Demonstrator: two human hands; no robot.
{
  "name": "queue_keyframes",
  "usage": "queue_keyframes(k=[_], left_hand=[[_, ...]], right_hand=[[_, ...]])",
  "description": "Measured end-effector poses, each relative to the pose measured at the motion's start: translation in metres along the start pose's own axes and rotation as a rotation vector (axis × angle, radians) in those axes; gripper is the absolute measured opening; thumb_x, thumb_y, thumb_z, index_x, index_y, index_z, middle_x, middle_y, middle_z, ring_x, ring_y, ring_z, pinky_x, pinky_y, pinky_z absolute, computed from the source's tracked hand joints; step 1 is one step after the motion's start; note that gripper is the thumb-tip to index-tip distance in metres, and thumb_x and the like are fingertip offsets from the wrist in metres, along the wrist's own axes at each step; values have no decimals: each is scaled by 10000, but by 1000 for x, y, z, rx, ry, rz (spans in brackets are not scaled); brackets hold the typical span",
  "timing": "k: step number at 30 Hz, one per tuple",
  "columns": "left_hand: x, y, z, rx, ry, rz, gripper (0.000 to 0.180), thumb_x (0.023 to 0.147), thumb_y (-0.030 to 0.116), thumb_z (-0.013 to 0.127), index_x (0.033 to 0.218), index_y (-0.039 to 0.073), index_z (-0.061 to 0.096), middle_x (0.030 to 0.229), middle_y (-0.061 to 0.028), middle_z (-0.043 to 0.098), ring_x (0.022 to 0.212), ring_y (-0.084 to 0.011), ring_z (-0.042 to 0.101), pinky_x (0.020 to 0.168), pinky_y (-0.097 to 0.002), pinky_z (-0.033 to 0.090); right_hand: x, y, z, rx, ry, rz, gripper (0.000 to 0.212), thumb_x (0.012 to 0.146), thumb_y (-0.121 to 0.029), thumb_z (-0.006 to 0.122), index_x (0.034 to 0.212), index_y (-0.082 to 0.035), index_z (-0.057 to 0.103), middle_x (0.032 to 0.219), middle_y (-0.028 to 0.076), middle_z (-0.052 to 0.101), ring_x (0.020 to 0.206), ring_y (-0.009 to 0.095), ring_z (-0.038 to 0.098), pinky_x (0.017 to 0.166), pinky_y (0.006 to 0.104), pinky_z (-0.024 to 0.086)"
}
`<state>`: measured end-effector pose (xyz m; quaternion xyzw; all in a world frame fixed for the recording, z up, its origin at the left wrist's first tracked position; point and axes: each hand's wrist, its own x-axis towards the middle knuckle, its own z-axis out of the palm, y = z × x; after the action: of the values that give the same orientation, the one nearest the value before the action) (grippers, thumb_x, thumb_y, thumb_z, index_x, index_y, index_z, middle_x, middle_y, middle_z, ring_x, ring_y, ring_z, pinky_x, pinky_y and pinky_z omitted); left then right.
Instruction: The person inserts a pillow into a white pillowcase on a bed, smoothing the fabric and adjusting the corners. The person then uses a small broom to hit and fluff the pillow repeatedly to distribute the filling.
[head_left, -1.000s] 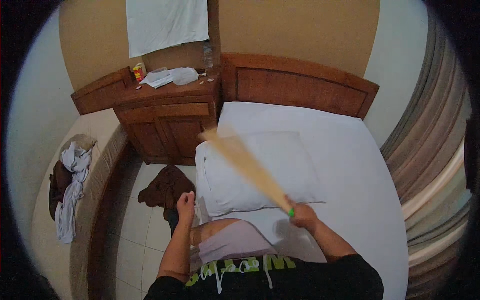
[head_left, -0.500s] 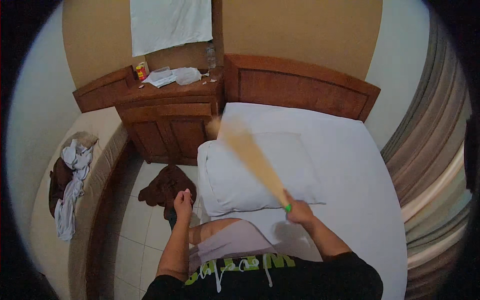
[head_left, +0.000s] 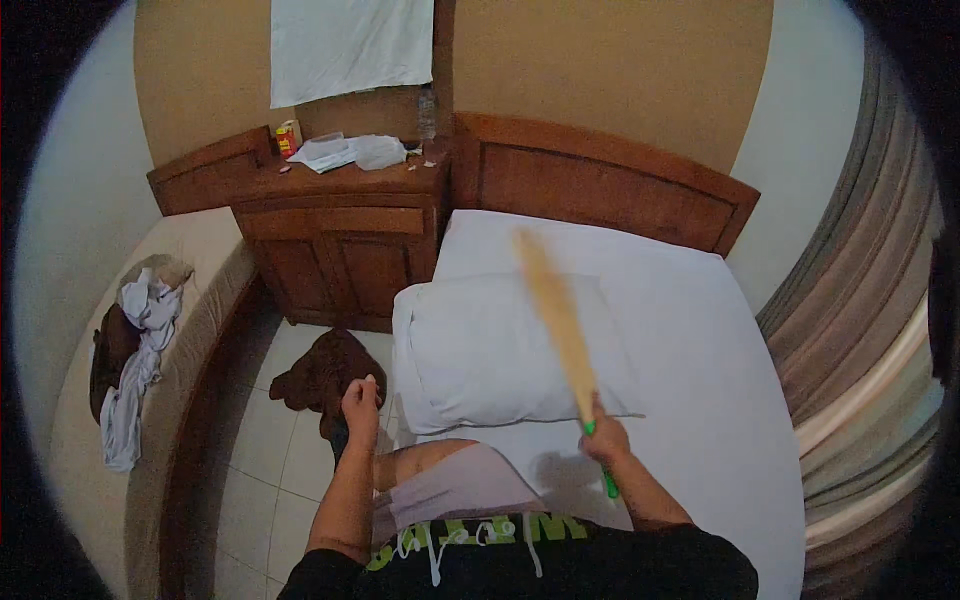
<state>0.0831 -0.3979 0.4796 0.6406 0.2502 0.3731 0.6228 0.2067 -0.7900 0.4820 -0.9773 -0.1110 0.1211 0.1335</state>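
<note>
My right hand (head_left: 606,440) is closed round the green handle of a straw-coloured stick broom (head_left: 566,335). The broom slants up and away over the white pillow (head_left: 480,350), its far end smeared by motion; whether it touches the pillow cannot be told. The pillow lies flat on the white-sheeted bed (head_left: 690,380). My left hand (head_left: 362,402) hangs beside the bed's left edge, fingers curled in, with nothing visible in them. Beyond it, on the tiled floor, a dark brown cloth (head_left: 325,375) lies crumpled.
A wooden cabinet (head_left: 340,235) stands between the beds, with plastic bags (head_left: 375,152), a red-and-yellow container (head_left: 286,140) and a clear bottle (head_left: 427,112) on top. Crumpled clothes (head_left: 150,310) lie on the narrow left bed. A wooden headboard (head_left: 600,175) closes the far end; curtains (head_left: 860,300) hang at right.
The broom's far end has swung right, from the pillow's upper left corner to over its right part. My right hand has shifted slightly right and nearer; my left hand is almost unmoved.
</note>
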Motion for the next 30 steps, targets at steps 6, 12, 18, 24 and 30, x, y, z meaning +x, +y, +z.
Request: queue_keyframes(k=[6, 12, 18, 24, 30], left_hand=[[-3, -13, 8, -51, 4, -9, 269, 850, 223, 534, 649, 56, 473, 577, 22, 438, 540, -56, 400, 488, -212, 328], [-6, -5, 4, 9, 3, -24, 282, 856, 226, 524, 639, 60, 453, 592, 21, 435, 546, -63, 389, 495, -225, 325], [-2, -13, 3, -46, 45, -36, 288, 855, 227, 521, 633, 54, 463, 572, 14, 426, 540, -73, 379, 503, -232, 324], [-13, -26, 9, 2, -10, -51, 263, 848, 199, 519, 641, 40, 488, 571, 11, 439, 552, -76, 401, 515, -235, 341], [-14, -19, 1, 37, 7, -110, 284, 849, 212, 518, 625, 48, 460, 581, 9, 434, 553, -78, 398, 524, -236, 356]], right_hand=[[-24, -19, -33, -320, -120, -349, 782, 685, -174, 544, 1357, -229, 150, 896, 212, 573, 848, 362, 556, 721, 436, 444], [23, 10, -26, 97, 141, 79, 805, 687, -147, 540, 1367, -183, 110, 879, 229, 575, 806, 374, 571, 726, 433, 456], [-19, -36, -41, -236, -210, -139, 781, 714, -166, 497, 1366, -259, 78, 978, 222, 560, 900, 350, 556, 783, 419, 444], [7, -28, -60, -81, 25, -195, 766, 704, -151, 505, 1360, -258, 124, 915, 237, 577, 840, 386, 560, 749, 435, 452], [25, -38, -30, 32, -44, -55, 772, 684, -148, 487, 1361, -241, 128, 944, 246, 571, 851, 395, 557, 759, 435, 448]])
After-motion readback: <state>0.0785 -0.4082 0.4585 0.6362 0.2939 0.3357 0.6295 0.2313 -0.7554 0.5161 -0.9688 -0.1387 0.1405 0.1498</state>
